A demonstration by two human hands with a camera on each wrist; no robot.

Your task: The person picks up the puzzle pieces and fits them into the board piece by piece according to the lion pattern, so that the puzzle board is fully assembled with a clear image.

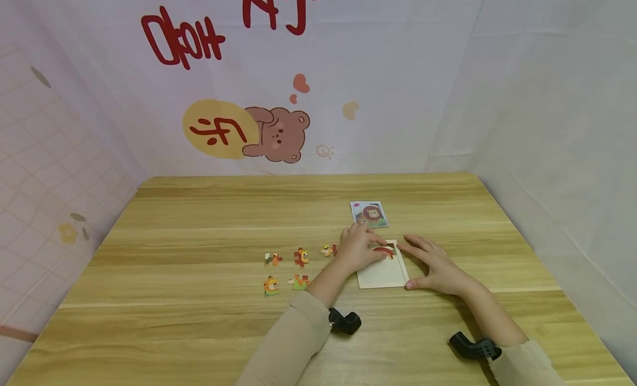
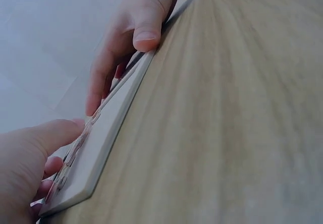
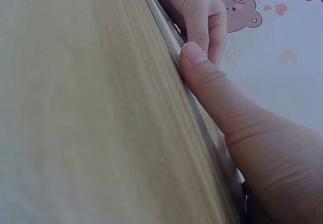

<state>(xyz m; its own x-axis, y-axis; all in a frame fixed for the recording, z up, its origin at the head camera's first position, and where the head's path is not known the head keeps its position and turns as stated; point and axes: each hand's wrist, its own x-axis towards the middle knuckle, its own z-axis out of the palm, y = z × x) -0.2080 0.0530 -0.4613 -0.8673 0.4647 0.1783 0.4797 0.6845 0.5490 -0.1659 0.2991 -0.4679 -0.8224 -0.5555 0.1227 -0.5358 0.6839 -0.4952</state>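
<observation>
Head view: left hand (image 1: 358,250), fingers relaxed, partly hid board (image 1: 380,277) and card (image 1: 371,213); right hand (image 1: 438,270), fingers spread, touched board; puzzle pieces (image 1: 298,257) lay left.

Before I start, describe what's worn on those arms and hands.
The left hand and right hand wear no gloves. Beige long sleeves, left sleeve and right sleeve, cover the forearms partly. Each wrist bears a black, rounded device: left device, right device. No cables show.

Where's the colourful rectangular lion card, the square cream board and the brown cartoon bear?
Colourful rectangular lion card (image 1: 372,213): head view, lion's face.
Square cream board (image 1: 381,275): head view, bare lower part.
Brown cartoon bear (image 1: 282,135): head view, its face.
</observation>
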